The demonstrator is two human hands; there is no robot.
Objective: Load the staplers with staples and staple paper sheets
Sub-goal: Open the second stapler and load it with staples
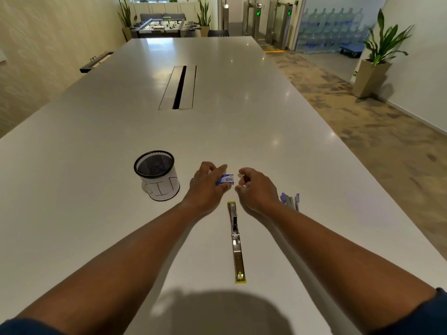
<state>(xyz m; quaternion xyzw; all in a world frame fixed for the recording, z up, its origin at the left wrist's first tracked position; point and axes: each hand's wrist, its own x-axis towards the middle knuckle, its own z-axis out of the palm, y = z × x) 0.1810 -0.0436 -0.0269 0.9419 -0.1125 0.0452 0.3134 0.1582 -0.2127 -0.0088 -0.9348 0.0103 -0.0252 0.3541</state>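
Observation:
A small blue staple box [227,179] is pinched between the thumb and fingers of my left hand [205,187], just above the white table [96,131]. My right hand [256,188] hovers right beside the box, fingers curled near its right end and holding something small and pale that I cannot make out. A yellow stapler [235,240] lies unfolded flat, its metal channel facing up, just in front of both hands. A blue stapler [291,200] lies behind my right wrist, partly hidden by it. No paper sheets show.
A black mesh cup [157,175] wrapped in paper marked "BIN" stands left of my left hand. A cable slot [180,87] runs along the table's middle. The table's right edge drops to carpet, with a potted plant [377,61] beyond.

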